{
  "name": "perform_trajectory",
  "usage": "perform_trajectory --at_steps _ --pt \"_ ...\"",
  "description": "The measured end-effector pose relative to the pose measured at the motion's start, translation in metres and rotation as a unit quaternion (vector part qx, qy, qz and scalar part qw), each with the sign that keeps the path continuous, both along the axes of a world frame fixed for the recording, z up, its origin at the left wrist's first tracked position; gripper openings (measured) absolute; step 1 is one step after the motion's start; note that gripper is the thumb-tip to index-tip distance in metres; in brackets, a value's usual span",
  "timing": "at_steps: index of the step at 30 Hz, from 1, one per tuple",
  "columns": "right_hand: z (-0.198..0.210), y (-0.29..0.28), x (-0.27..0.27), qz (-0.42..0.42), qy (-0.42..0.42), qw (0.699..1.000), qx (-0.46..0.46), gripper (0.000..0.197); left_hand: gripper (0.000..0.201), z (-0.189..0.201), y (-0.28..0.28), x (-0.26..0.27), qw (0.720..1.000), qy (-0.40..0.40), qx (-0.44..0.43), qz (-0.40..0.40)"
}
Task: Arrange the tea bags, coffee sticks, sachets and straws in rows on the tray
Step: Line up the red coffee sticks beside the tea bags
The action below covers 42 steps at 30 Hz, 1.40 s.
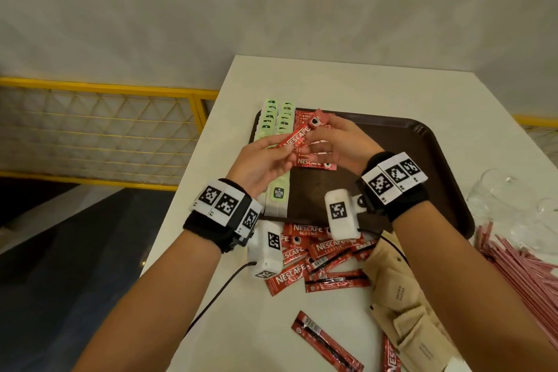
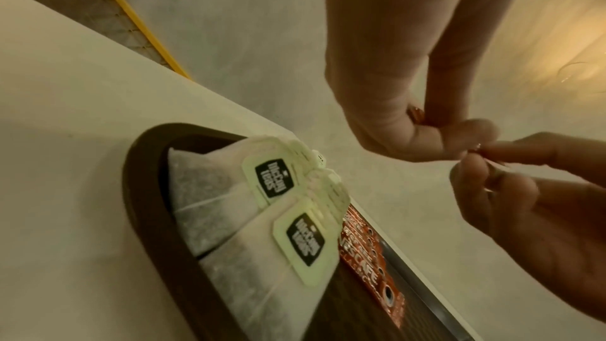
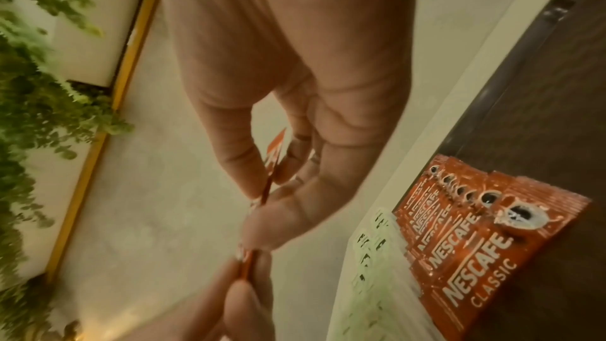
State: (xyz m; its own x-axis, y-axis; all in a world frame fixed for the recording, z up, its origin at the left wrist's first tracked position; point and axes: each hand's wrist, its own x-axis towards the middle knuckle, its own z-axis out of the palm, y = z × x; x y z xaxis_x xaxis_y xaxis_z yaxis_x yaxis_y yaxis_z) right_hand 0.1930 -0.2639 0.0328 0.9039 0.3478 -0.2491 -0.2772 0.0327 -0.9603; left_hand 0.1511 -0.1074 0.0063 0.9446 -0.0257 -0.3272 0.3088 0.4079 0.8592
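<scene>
Both hands hold one red Nescafe coffee stick [image 1: 297, 136] in the air over the left part of the dark brown tray [image 1: 428, 157]. My left hand [image 1: 282, 154] pinches its near end and my right hand [image 1: 314, 145] pinches its far end. The right wrist view shows the stick [image 3: 274, 154] edge-on between the right hand's [image 3: 272, 186] fingers. On the tray, tea bags [image 1: 279, 193] with green tags lie in two rows along the left rim. Beside them is an overlapping row of coffee sticks [image 1: 317, 164], also seen from the right wrist [image 3: 475, 243].
Loose coffee sticks [image 1: 320, 254] lie on the white table just in front of the tray. Brown sugar sachets [image 1: 407, 299] lie to their right, and a pile of pink straws [image 1: 528, 275] at the far right. Clear glasses [image 1: 498, 190] stand right of the tray. The table's left edge is close.
</scene>
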Motion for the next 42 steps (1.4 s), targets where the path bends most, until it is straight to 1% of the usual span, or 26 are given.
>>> perform_trajectory --at_steps 3,6,8,10,13,15,17,20,22,25,27,30,34,42 --pt "-0.004 -0.012 0.008 -0.001 -0.019 0.999 -0.045 0.006 0.022 0.001 0.003 0.004 0.998 -0.002 0.065 -0.008" --pt "-0.006 -0.027 0.014 0.039 -0.031 0.992 -0.116 0.005 0.024 0.003 0.006 0.006 0.989 -0.021 0.141 -0.024" --pt "-0.006 -0.035 0.016 0.074 -0.046 0.978 -0.189 0.007 0.023 0.004 0.007 0.008 0.98 -0.041 0.196 -0.018" --pt "-0.005 -0.036 0.016 0.1 -0.085 0.96 -0.247 0.008 0.02 0.006 0.006 0.011 0.969 -0.057 0.24 -0.021" --pt "0.0 -0.03 0.015 0.143 -0.141 0.941 -0.273 0.004 0.016 0.011 0.002 0.013 0.958 -0.071 0.275 -0.043" --pt "0.001 -0.028 0.019 0.159 -0.143 0.929 -0.302 0.004 0.017 0.015 0.0 0.012 0.953 -0.078 0.289 -0.048" --pt "-0.001 -0.032 0.027 0.152 -0.132 0.913 -0.354 0.005 0.025 0.018 0.007 0.013 0.944 -0.079 0.316 -0.043" --pt "-0.017 -0.043 0.036 0.137 -0.103 0.896 -0.411 0.008 0.037 0.019 0.033 0.019 0.924 -0.045 0.379 -0.038" --pt "-0.028 -0.045 0.039 0.156 -0.095 0.881 -0.435 0.012 0.039 0.016 0.053 0.024 0.912 0.001 0.409 -0.035" --pt "-0.039 -0.039 0.041 0.178 -0.113 0.85 -0.483 0.017 0.039 0.006 0.07 0.026 0.892 0.075 0.444 -0.048" --pt "-0.041 -0.032 0.043 0.171 -0.129 0.837 -0.503 0.017 0.04 -0.006 0.074 0.025 0.882 0.115 0.449 -0.089" --pt "-0.042 -0.025 0.047 0.159 -0.142 0.833 -0.511 0.021 0.041 -0.021 0.071 0.022 0.892 0.149 0.401 -0.142" --pt "-0.045 -0.023 0.051 0.143 -0.151 0.832 -0.514 0.023 0.038 -0.028 0.068 0.023 0.903 0.148 0.378 -0.136" --pt "-0.051 -0.017 0.057 0.156 -0.166 0.808 -0.543 0.023 0.033 -0.032 0.069 0.025 0.913 0.158 0.351 -0.134"
